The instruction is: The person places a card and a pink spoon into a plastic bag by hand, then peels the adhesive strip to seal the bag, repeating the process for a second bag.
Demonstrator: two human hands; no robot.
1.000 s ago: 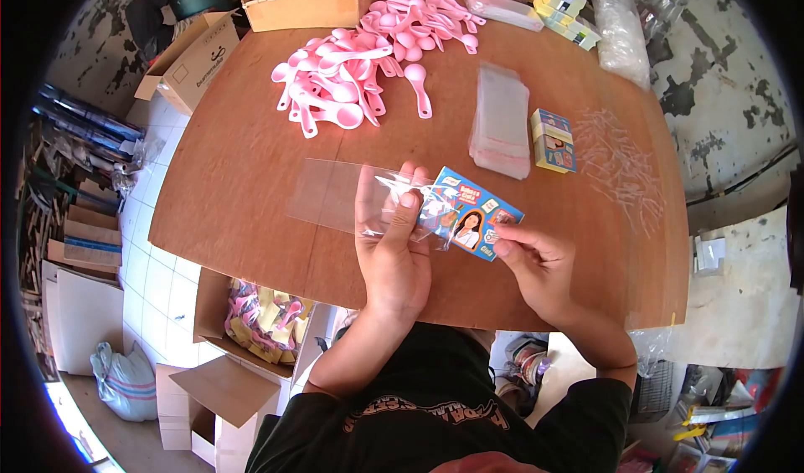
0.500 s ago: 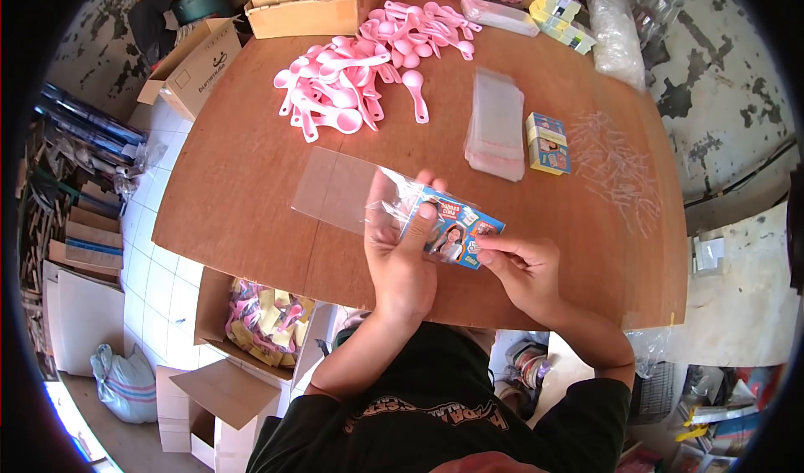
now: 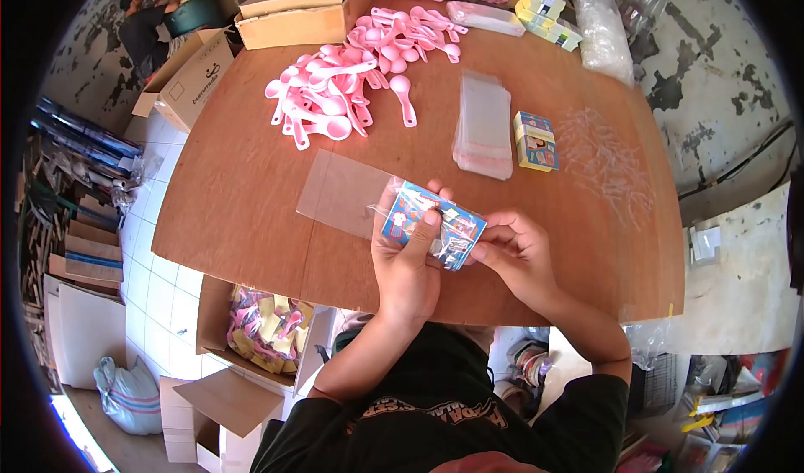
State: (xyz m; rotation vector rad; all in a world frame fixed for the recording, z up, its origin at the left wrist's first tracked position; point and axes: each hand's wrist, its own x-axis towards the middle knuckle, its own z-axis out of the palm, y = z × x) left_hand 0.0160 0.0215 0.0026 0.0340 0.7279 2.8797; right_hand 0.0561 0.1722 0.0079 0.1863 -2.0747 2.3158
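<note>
A blue printed card [image 3: 416, 216] lies across my left hand [image 3: 405, 264], whose thumb presses on its face while the fingers support it from behind. From that same hand a clear plastic bag [image 3: 342, 192] sticks out to the left over the table, its other end overlapping the card. My right hand [image 3: 521, 251] pinches the card's right edge between thumb and fingers. Beyond the hands are a stack of clear plastic bags [image 3: 483, 128] and a banded stack of similar cards [image 3: 536, 142].
Pink scoops [image 3: 322, 96] lie piled on the wooden table [image 3: 234, 197], with thin clear strips [image 3: 607, 159] spread at the right. Cardboard box [image 3: 297, 12] stands at the back. Below the front edge, an open box [image 3: 266, 326] holds packed pieces. Another person [image 3: 142, 33] is at far left.
The card's visible face now shows a different printed pattern, without the portrait seen before. Card and both hands sit slightly further left in view. The camera view has shifted a little.
</note>
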